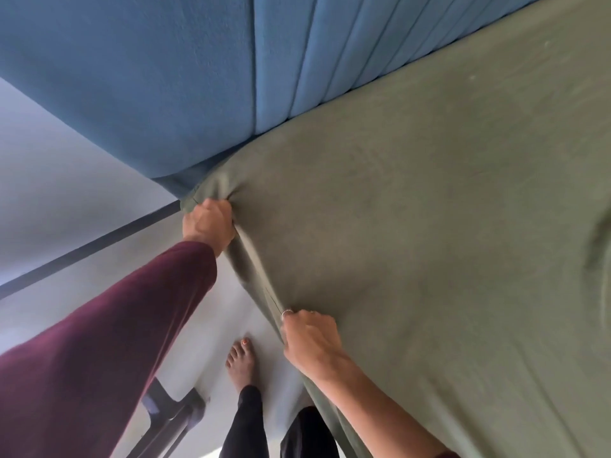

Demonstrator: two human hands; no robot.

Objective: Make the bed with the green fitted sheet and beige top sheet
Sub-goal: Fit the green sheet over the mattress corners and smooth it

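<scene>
I see the soft green fitted sheet (429, 226) spread over the bed, up against the blue padded headboard (165, 77). My left hand (208, 226) clenches its corner, my right hand (310, 338) grips the side edge. Corner tucking looks unfinished; the beige top sheet isn't in view, so that's left
</scene>
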